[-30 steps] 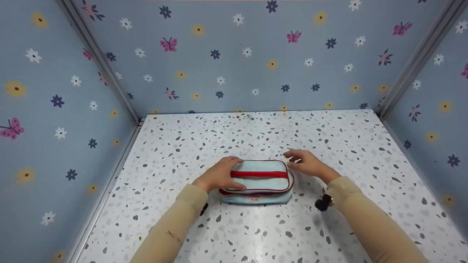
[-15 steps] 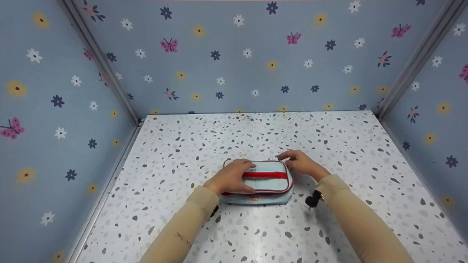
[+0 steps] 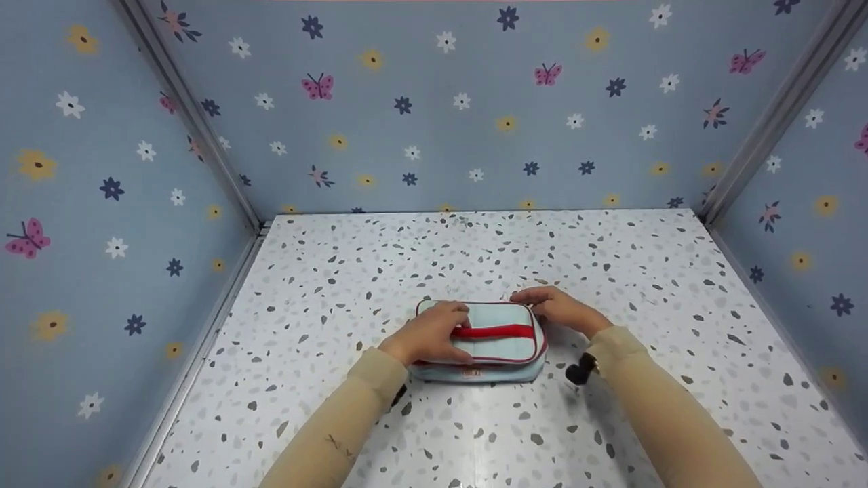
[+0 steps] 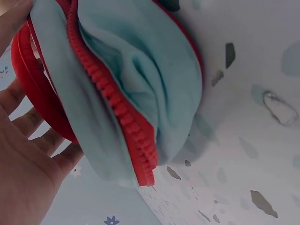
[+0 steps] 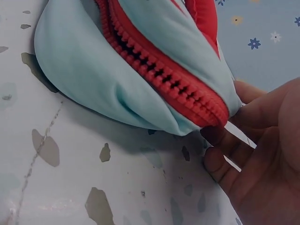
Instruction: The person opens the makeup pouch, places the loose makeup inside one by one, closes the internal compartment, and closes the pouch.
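A pale blue cosmetic bag (image 3: 502, 349) with red trim lies on the speckled tabletop. My left hand (image 3: 434, 332) is on its left part, thumb at the lid's front edge and fingers hooked at the red carry handle (image 3: 498, 331). In the left wrist view those fingers reach behind the handle (image 4: 40, 89). My right hand (image 3: 566, 312) holds the back right corner; its fingertips touch the end of the red zipper (image 5: 201, 110) in the right wrist view. The zipper's teeth stand apart there, with a dark gap. Whether it pinches a pull tab is hidden.
The white tabletop (image 3: 352, 271) carries grey specks. A flowered blue wall (image 3: 434, 102) rises behind it, with side walls (image 3: 74, 271) left and right. Small dark gear (image 3: 580, 371) hangs at my right wrist.
My left hand has slid right over the bag, and its fingers now reach the handle, which bows up slightly. My right hand has moved left onto the back right corner.
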`<act>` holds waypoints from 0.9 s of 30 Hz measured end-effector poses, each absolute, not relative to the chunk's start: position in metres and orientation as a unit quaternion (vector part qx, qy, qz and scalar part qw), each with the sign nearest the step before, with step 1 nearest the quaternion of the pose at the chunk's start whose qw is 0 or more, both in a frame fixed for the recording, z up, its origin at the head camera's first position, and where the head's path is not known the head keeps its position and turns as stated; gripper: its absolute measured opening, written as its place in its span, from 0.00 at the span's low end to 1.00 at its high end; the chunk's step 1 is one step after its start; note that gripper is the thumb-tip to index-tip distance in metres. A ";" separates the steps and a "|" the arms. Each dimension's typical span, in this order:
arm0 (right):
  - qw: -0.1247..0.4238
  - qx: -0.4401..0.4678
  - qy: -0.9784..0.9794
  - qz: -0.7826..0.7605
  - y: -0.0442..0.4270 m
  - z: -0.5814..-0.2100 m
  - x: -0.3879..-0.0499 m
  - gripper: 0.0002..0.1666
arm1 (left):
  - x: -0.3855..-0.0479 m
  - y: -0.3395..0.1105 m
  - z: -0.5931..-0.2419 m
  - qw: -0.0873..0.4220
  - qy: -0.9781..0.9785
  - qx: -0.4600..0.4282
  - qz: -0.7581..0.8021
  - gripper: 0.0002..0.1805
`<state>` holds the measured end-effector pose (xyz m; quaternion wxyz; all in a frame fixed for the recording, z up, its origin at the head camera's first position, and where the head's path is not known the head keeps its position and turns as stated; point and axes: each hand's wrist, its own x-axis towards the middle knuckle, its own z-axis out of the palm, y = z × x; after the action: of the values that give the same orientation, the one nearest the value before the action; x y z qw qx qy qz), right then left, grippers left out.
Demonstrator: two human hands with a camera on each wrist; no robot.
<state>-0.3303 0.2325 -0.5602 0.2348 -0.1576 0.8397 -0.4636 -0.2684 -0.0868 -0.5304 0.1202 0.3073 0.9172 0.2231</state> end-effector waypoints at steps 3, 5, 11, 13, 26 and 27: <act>0.250 -0.166 0.832 -0.466 0.233 -0.561 -0.331 0.37 | -0.268 -0.087 -0.532 0.116 0.915 0.313 0.227 0.27; 0.257 -0.175 0.831 -0.461 0.233 -0.562 -0.332 0.39 | -0.268 -0.088 -0.533 0.113 0.914 0.317 0.227 0.27; 0.251 -0.193 0.847 -0.428 0.232 -0.560 -0.333 0.35 | -0.268 -0.091 -0.532 0.109 0.914 0.320 0.224 0.29; 0.245 -0.194 0.852 -0.420 0.231 -0.561 -0.334 0.33 | -0.268 -0.092 -0.533 0.110 0.914 0.320 0.225 0.30; 0.224 -0.191 0.867 -0.402 0.231 -0.560 -0.334 0.23 | -0.268 -0.089 -0.532 0.114 0.915 0.324 0.212 0.29; 0.225 -0.191 0.866 -0.405 0.231 -0.560 -0.334 0.23 | -0.268 -0.088 -0.533 0.117 0.915 0.322 0.211 0.29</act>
<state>-0.3340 0.2307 -0.5596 0.2249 -0.1906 0.8656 -0.4049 -0.2677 -0.0881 -0.5325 0.1173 0.3224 0.9154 0.2108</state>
